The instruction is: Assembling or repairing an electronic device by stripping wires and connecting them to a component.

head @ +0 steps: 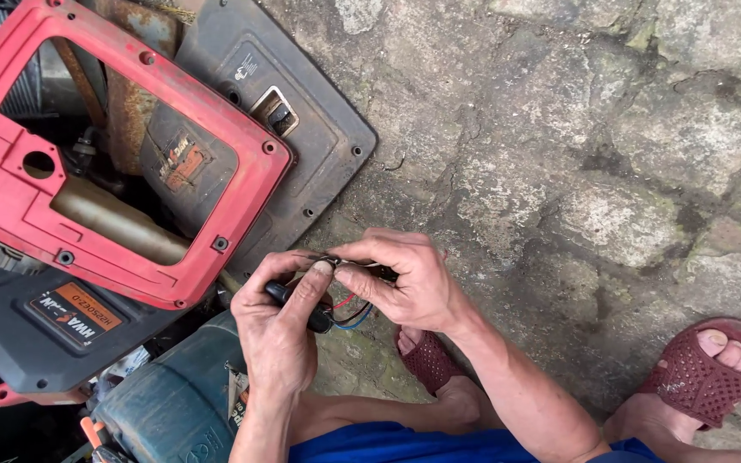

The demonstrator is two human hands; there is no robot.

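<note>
My left hand (278, 321) comes up from 6 o'clock, fingers curled, thumb and forefinger pinched shut. My right hand (405, 279) enters from 4 o'clock, forearm angled, fingertips pinched, meeting left thumb at 12.

Orange-black rectangular label (75, 317), machine's dark casing (10, 339)

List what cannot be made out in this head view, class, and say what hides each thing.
- Small black part: mostly covered by the left hand and right hand.
- Wire ends: hidden under both hands.
- Red frame: cut off by the left edge.
- Blue case: cut off by the bottom edge.
- Machine interior: dark, too shadowed to read.
</note>
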